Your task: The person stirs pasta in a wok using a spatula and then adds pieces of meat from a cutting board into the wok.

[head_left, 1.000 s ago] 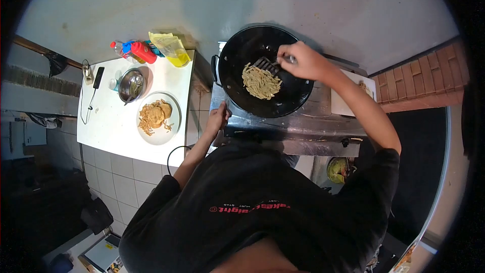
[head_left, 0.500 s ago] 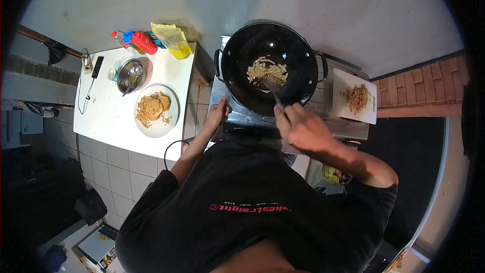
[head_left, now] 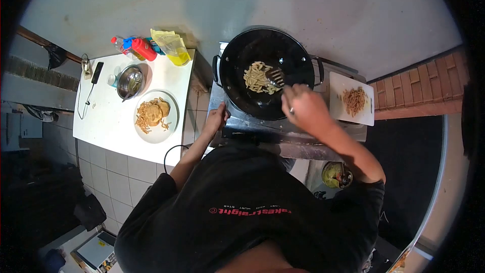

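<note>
My right hand (head_left: 306, 107) is closed round the handle of a slotted spatula (head_left: 276, 77), its slotted head down in a big black wok (head_left: 257, 103). The spatula head meets the right side of a heap of pale, short-cut strips (head_left: 258, 78) on the wok's bottom. The wok sits on a metal stove (head_left: 242, 124) and has a loop handle at each side. Beside the stove's left front edge is my left hand (head_left: 217, 119), with a finger and thumb stretched apart and nothing visible in it.
Right of the wok, a white cutting board (head_left: 348, 112) bears browned chopped pieces (head_left: 354, 100). The white table (head_left: 106, 129) at left carries a plate (head_left: 151, 138) of browned food, a metal bowl (head_left: 119, 89), a red bottle (head_left: 144, 49) and a yellow pouch (head_left: 173, 49). A wall stands behind.
The spatula head has shifted right and turned, showing its slots, and my right hand has moved up and right with it. The pale strips are gathered more closely. My left hand stays by the stove.
</note>
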Available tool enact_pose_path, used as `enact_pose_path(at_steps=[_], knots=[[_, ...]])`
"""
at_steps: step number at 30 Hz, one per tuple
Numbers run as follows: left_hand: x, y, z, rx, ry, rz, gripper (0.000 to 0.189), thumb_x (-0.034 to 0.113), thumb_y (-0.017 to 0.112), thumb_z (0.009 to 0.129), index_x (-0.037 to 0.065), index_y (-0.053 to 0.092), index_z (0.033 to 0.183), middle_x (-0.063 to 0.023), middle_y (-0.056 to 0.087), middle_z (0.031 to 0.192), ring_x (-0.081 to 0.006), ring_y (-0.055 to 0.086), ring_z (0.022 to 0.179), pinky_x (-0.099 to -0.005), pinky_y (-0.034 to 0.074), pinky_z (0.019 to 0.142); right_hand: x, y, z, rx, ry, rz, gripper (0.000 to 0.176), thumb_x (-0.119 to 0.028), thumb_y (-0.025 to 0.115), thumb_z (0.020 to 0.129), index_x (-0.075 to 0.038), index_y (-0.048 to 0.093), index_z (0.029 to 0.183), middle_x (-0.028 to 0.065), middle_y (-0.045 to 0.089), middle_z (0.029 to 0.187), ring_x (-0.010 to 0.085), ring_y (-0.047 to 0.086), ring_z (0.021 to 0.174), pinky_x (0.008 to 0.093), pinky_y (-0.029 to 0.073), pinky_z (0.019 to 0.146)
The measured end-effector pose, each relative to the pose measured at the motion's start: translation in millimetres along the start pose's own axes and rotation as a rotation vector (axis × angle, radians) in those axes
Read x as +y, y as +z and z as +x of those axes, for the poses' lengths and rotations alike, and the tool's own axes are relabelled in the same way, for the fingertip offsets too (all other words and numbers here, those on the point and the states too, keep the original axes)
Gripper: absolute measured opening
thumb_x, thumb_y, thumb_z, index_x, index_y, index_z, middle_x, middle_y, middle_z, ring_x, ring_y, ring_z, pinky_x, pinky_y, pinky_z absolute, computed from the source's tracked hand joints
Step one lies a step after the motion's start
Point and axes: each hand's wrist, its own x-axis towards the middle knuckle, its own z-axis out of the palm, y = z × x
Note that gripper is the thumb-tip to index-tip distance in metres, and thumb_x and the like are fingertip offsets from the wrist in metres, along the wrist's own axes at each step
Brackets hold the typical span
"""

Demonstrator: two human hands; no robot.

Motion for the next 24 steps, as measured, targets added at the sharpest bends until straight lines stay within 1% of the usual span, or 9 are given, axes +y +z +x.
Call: enact_pose_path(at_steps=[3,6,12,16,18,19,21,22,24], knots=[[2,0,0,0.0,0.001,0.015,0.062,0.057,0.043,0.095,0.012,0.048,0.053,0.0026,0.037,0.044,-0.0094,0.032,0.034,-0.0266,0.019,0.037,28,-25,28,0.039,0.232,0.228,0.022,-0.017,0.057,0.084,0.002,0.06,0.073,0.0251,0.06,0.066,0.0395,0.062,0.067,0.046,0.052,0.062],[-4,0,4,0.008,0.003,0.014,0.062,0.054,0.041,0.097,0.011,0.049,0.053,0.0021,0.038,0.043,-0.0097,0.034,0.035,-0.0267,0.02,0.038,55,-28,47,0.243,0.197,0.11,0.025,-0.02,0.058,0.082,0.003,0.061,0.072,0.0254,0.06,0.067,0.0425,0.061,0.064,0.0476,0.052,0.061],[-5,0,5,0.004,0.025,-0.036,0.062,0.059,0.046,0.093,0.012,0.048,0.054,0.0022,0.037,0.043,-0.01,0.031,0.032,-0.0268,0.018,0.035,83,-14,64,0.105,0.353,0.048,0.026,-0.021,0.061,0.078,0.004,0.06,0.068,0.0267,0.061,0.07,0.0439,0.062,0.072,0.0488,0.052,0.071],[-4,1,4,0.027,0.028,-0.004,0.062,0.06,0.047,0.093,0.012,0.048,0.054,0.0027,0.036,0.042,-0.0097,0.031,0.032,-0.0264,0.017,0.035,92,5,64,0.11,0.363,0.055,0.026,-0.02,0.061,0.077,0.004,0.06,0.069,0.0284,0.061,0.071,0.0461,0.061,0.072,0.0495,0.052,0.07],[-3,0,4,0.015,0.011,-0.002,0.063,0.059,0.045,0.094,0.011,0.048,0.052,0.0013,0.037,0.042,-0.0103,0.033,0.033,-0.0266,0.019,0.035,106,21,63,0.197,0.315,0.214,0.024,-0.02,0.061,0.079,0.004,0.064,0.077,0.0227,0.063,0.067,0.0366,0.063,0.059,0.0414,0.052,0.057],[-1,0,4,0.008,-0.006,-0.002,0.065,0.057,0.044,0.095,0.01,0.049,0.05,0.0,0.038,0.041,-0.0109,0.035,0.034,-0.0268,0.021,0.036,107,25,63,0.196,0.313,0.213,0.024,-0.02,0.061,0.079,0.004,0.064,0.077,0.0227,0.063,0.067,0.0366,0.063,0.059,0.0414,0.052,0.057],[-2,-1,5,0.004,-0.007,-0.006,0.065,0.057,0.044,0.095,0.01,0.049,0.05,0.0001,0.038,0.041,-0.0109,0.035,0.034,-0.0269,0.022,0.036,103,31,61,-0.078,0.698,0.805,0.022,-0.018,0.058,0.083,0.001,0.068,0.084,0.0131,0.064,0.064,0.0192,0.06,0.051,0.0299,0.049,0.05],[-2,-1,5,-0.002,-0.008,-0.008,0.066,0.058,0.044,0.095,0.01,0.049,0.05,0.0002,0.038,0.041,-0.0109,0.035,0.034,-0.0269,0.022,0.036,105,41,57,-0.08,0.697,0.804,0.022,-0.018,0.058,0.083,0.001,0.068,0.084,0.0131,0.064,0.064,0.0192,0.06,0.051,0.0299,0.049,0.05],[-2,0,4,0.001,-0.004,-0.008,0.066,0.058,0.043,0.095,0.01,0.049,0.05,0.0003,0.038,0.041,-0.0109,0.035,0.034,-0.0269,0.022,0.036,104,63,48,-0.04,0.617,1.061,0.021,-0.016,0.054,0.086,-0.002,0.07,0.089,0.0055,0.063,0.063,0.0077,0.054,0.051,0.0222,0.045,0.048]])
